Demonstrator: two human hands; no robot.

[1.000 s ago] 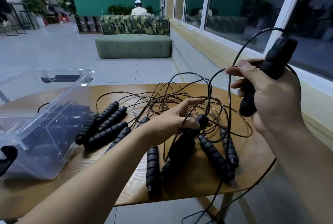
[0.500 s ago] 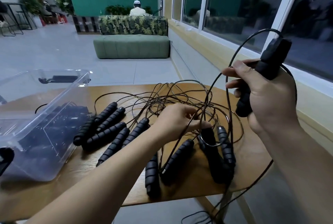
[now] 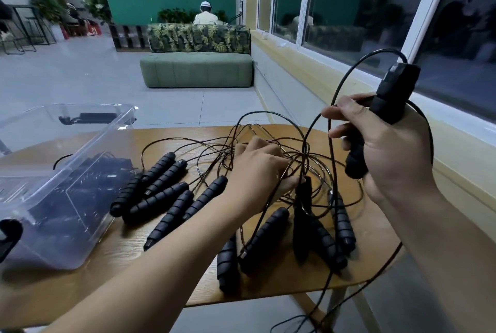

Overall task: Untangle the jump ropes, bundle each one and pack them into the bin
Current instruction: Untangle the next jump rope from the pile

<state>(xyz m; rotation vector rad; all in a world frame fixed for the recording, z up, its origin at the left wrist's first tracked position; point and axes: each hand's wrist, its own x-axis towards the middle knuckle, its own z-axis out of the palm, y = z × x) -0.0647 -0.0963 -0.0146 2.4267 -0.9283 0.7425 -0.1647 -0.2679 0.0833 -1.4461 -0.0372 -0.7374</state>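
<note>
A tangle of thin black jump-rope cords (image 3: pixel 271 150) lies on the wooden table (image 3: pixel 370 228), with several black ribbed handles (image 3: pixel 161 196) spread around it. My right hand (image 3: pixel 389 150) grips one black handle (image 3: pixel 389 102) raised above the table's right side, its cord looping up and down over the edge. My left hand (image 3: pixel 257 171) is in the middle of the tangle, fingers curled round cords just above an upright handle (image 3: pixel 303 214). A clear plastic bin (image 3: pixel 88 150) stands at the left, tilted, with dark ropes inside.
The table's front and right edges are close; cord hangs off the right edge to the floor. A windowsill and windows run along the right. Beyond the table is open tiled floor, a green sofa (image 3: pixel 196 69) and a seated person far back.
My left hand moved back into the knot of cords and now lifts some of them; one handle near it stands up. The right hand holds its handle in nearly the same place.
</note>
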